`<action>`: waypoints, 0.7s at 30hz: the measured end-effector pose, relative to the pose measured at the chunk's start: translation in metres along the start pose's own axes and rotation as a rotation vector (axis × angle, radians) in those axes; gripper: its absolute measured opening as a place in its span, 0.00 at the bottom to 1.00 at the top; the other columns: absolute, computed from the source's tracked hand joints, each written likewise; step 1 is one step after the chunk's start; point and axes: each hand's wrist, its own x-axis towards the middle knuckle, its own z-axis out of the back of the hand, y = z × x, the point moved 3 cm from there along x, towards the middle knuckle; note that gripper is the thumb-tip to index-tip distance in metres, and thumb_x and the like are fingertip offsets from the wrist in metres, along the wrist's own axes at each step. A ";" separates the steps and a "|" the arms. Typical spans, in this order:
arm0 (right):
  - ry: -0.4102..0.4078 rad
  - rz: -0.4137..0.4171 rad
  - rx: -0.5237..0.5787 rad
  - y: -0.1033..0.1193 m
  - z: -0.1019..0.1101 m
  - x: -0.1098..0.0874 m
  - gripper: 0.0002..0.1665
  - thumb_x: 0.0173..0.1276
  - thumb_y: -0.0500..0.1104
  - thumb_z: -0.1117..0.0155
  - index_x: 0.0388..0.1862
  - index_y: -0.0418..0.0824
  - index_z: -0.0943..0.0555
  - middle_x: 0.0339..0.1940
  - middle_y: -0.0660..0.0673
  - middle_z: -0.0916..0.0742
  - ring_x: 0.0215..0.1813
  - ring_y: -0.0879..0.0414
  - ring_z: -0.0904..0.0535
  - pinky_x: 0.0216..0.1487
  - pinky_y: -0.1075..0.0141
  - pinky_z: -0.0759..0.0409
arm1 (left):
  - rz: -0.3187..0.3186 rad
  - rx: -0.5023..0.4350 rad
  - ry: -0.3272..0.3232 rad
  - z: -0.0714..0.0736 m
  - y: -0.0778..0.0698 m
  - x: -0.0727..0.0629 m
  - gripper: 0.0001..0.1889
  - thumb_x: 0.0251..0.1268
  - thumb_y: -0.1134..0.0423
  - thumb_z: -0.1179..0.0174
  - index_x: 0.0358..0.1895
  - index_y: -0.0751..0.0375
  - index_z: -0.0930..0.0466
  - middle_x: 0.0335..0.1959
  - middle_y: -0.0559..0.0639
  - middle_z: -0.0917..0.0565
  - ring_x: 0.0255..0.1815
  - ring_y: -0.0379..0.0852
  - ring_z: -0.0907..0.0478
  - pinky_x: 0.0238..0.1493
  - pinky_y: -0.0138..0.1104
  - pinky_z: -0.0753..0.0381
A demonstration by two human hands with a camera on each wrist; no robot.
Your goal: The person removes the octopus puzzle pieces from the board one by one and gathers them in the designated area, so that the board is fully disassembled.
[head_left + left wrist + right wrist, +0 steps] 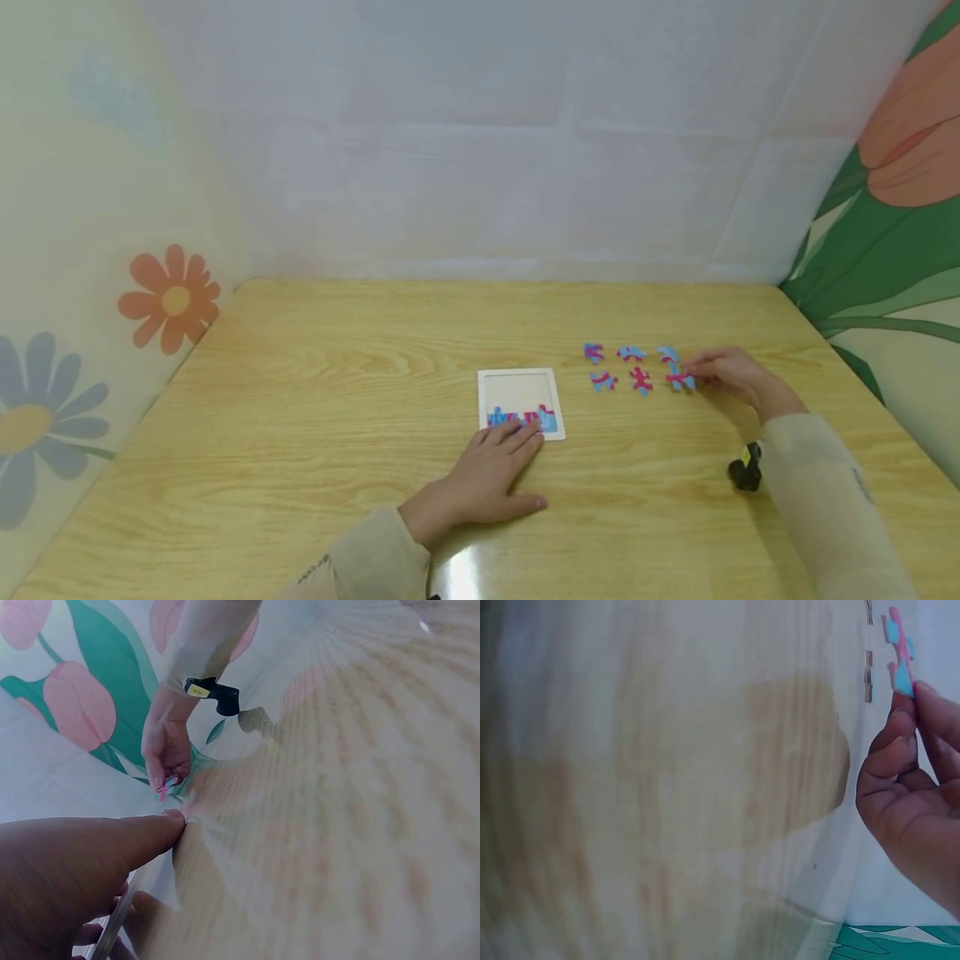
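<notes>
Thumb and fingers of my right hand [731, 375] pinch a blue and pink jigsaw piece [901, 656], which stands up off the table in the right wrist view. In the head view this piece [681, 380] is at the right end of the loose pieces. My left hand [487, 471] lies with extended fingers over the near edge of a white puzzle tray [558, 404], its thumb out to the side. Blue and pink pieces [547, 419] fill the tray's near part, some hidden by the fingertips. The tray's far part shows a bare pale base.
Several loose jigsaw pieces [641, 380] lie in two rows to the right of the tray. The wooden table [300, 400] meets a white cloth [480, 167] at the back and painted walls at the sides. A black device [745, 471] sits at the right wrist.
</notes>
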 end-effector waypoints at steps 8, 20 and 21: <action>-0.032 -0.015 0.003 -0.006 0.005 -0.001 0.17 0.58 0.30 0.48 0.21 0.49 0.20 0.21 0.57 0.20 0.25 0.65 0.27 0.27 0.73 0.31 | 0.005 -0.011 0.012 0.001 -0.001 0.001 0.39 0.53 0.37 0.53 0.63 0.61 0.43 0.65 0.51 0.45 0.63 0.53 0.50 0.57 0.46 0.49; -0.049 -0.008 -0.011 -0.008 0.005 0.000 0.17 0.59 0.32 0.46 0.19 0.52 0.20 0.20 0.57 0.20 0.24 0.66 0.28 0.26 0.74 0.31 | 0.006 -0.015 0.013 0.000 0.002 0.001 0.39 0.53 0.37 0.53 0.63 0.61 0.43 0.65 0.51 0.45 0.63 0.52 0.50 0.58 0.46 0.50; -0.052 -0.008 -0.018 -0.008 0.005 0.000 0.16 0.59 0.32 0.46 0.20 0.51 0.20 0.20 0.58 0.20 0.24 0.66 0.28 0.27 0.74 0.31 | 0.006 -0.018 0.014 0.000 0.002 0.001 0.39 0.53 0.37 0.53 0.63 0.61 0.43 0.65 0.51 0.46 0.63 0.52 0.50 0.58 0.46 0.50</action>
